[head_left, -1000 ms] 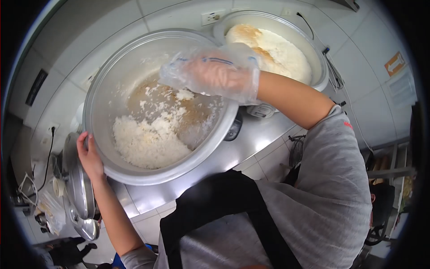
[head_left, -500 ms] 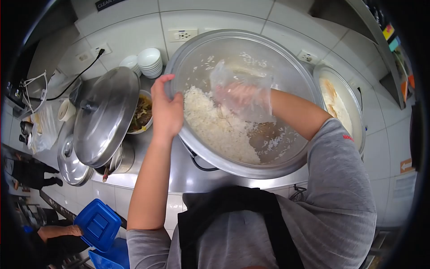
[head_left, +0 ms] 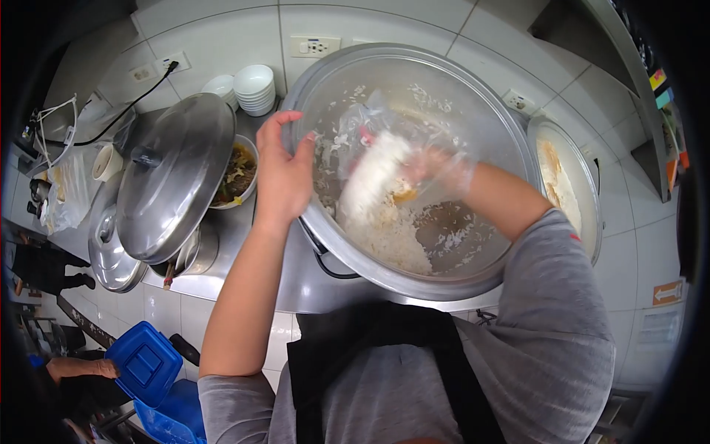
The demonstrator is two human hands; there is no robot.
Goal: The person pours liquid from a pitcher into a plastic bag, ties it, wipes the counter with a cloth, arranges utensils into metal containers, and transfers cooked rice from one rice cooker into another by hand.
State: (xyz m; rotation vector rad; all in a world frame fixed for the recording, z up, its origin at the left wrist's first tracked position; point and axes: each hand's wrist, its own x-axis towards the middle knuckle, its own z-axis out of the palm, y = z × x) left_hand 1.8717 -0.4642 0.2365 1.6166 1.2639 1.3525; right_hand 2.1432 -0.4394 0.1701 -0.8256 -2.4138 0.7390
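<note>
A large round metal pot (head_left: 403, 285), tilted toward me, holds cooked white rice (head_left: 396, 240), mostly at its lower left. My left hand (head_left: 285, 174) grips the pot's left rim, its thumb and fingers apart on the edge. Inside, my right hand (head_left: 425, 166) wears a loose clear plastic bag or glove (head_left: 370, 118). A blurred white clump of rice (head_left: 377, 170) is lifted in that hand. Loose grains cling to the pot's inner wall, and bare metal shows at the lower right.
To the left stand a big metal lid (head_left: 174, 185), a bowl of dark food (head_left: 248, 181) and stacked white bowls (head_left: 254, 85). Another pan with pale contents (head_left: 562, 185) sits at the right. A person's hand (head_left: 107, 368) holds a blue lid (head_left: 148, 362) at lower left.
My right hand has raised a clump of rice off the heap, leaving the heap smaller at its upper left. My left hand stays on the rim. The view has shifted slightly.
</note>
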